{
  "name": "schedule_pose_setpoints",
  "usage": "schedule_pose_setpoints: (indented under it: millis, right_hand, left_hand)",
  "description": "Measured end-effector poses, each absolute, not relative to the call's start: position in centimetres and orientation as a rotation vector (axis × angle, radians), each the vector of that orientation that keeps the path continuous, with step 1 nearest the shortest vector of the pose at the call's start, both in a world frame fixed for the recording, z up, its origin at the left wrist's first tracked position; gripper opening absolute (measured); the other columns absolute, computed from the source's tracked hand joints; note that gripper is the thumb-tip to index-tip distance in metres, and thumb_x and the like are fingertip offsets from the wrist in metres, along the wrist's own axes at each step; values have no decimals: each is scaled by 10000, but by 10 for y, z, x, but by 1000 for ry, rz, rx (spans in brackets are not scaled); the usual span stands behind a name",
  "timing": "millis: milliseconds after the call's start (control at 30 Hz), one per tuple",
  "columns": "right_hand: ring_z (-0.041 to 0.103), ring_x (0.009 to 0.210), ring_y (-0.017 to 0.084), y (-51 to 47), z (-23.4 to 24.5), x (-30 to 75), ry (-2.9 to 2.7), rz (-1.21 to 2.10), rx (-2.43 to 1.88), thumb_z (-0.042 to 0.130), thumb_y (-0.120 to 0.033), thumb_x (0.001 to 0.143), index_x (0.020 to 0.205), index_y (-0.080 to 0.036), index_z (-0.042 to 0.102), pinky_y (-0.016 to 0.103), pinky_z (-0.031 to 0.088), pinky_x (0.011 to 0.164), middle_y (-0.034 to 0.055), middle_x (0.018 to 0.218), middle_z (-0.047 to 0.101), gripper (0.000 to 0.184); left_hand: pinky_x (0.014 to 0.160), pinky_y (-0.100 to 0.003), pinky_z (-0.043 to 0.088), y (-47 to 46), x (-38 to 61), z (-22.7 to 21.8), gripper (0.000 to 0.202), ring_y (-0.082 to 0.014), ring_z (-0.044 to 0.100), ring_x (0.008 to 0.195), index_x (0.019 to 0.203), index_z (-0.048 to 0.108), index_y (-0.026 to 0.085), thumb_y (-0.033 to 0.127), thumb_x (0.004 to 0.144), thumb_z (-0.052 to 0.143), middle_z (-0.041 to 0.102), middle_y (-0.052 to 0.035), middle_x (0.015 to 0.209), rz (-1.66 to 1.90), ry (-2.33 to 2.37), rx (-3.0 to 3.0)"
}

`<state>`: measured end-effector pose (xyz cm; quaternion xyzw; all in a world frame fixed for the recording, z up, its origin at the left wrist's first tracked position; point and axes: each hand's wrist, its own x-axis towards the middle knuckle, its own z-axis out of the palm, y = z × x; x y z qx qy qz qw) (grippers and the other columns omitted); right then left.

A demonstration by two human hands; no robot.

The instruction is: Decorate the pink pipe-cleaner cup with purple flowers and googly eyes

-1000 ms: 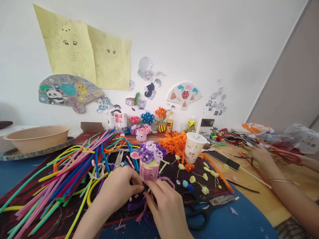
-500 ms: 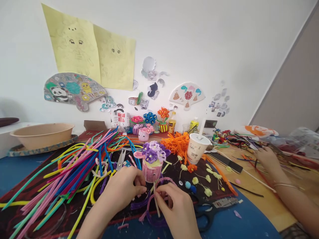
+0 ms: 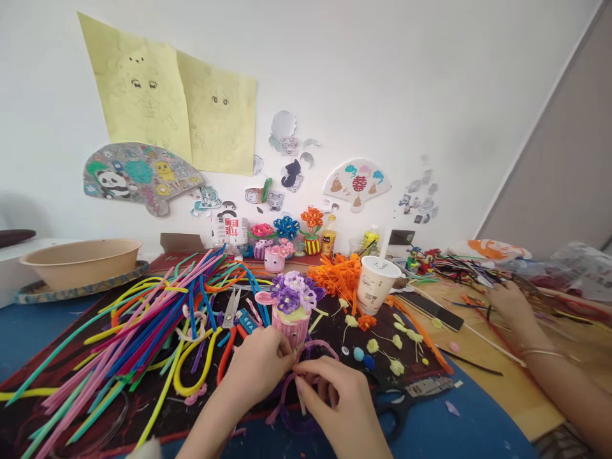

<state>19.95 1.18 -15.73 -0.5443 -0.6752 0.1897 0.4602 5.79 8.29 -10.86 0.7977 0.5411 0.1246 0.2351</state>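
Observation:
My left hand and my right hand meet in front of a pink pot topped with purple and lilac pipe-cleaner flowers. Both have their fingertips closed in a pinch on a lilac pipe cleaner, which loops up behind my right fingers. A pale strip hangs below the pinch. Darker purple pipe cleaners lie curled beneath, partly covered by my hands. The exact spot that my left fingers grip is mostly hidden.
Bundled colored pipe cleaners spread at left near small scissors. Larger black-handled scissors lie right. Beyond are a paper cup, orange pipe cleaners, yellow flower pieces and a phone. Another person's hand works far right.
My left hand has moved right, and its fingertips now meet those of my right hand at the lilac pipe cleaner. My right hand has barely shifted. The view has tilted slightly.

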Motion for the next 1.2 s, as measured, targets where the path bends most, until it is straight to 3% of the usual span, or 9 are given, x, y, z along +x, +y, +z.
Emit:
schedule_pose_setpoints:
  millis: [100, 233, 333, 500, 767, 1200]
  right_hand:
    - [572, 523, 156, 14, -153, 217, -1513, 450, -1402, 556, -308, 842, 848, -221, 737, 241, 415, 463, 27, 689, 685, 202]
    - [615, 640, 217, 40, -150, 247, -1485, 431, -1504, 643, -336, 767, 925, -181, 743, 339, 510, 624, 67, 764, 691, 243]
    - [630, 852, 280, 70, -145, 258, -1599, 604, -1404, 754, -273, 662, 1078, -195, 726, 449, 503, 835, 93, 954, 718, 424]
    - [660, 996, 297, 105, -136, 250, -1736, 952, -1144, 877, -307, 528, 1131, -212, 695, 475, 474, 965, 72, 1069, 737, 637]
    - [660, 1093, 272, 118, -139, 239, -1652, 1358, -850, 893, -334, 536, 1105, -197, 656, 457, 459, 1015, 89, 1156, 714, 631]
    - [635, 1132, 277, 112, -126, 244, -1378, 1191, -857, 868, -346, 623, 1114, -185, 616, 458, 449, 1032, 121, 1210, 686, 575]
  left_hand:
    - [532, -248, 271, 81, 58, -108, 161, -161, 592, 649, 630, 687, 206, 206, 748, 578, 669, -22, 655, 349, 1502, 2181]
    - [522, -249, 262, 77, 56, -104, 159, -164, 589, 627, 608, 672, 203, 203, 747, 595, 660, -19, 636, 351, 1503, 2172]
    - [529, -245, 273, 75, 54, -100, 163, -162, 593, 622, 612, 666, 201, 183, 754, 587, 662, -17, 639, 361, 1491, 2175]
    - [547, -242, 305, 73, 51, -95, 198, -168, 603, 616, 629, 665, 208, 171, 775, 536, 657, -18, 621, 384, 1505, 2161]
    - [549, -245, 311, 73, 50, -90, 235, -160, 585, 573, 635, 637, 204, 183, 826, 502, 642, -12, 614, 415, 1514, 2171]
    - [551, -247, 260, 68, 52, -80, 263, -120, 488, 537, 683, 625, 200, 254, 859, 437, 588, 22, 562, 476, 1453, 2246]
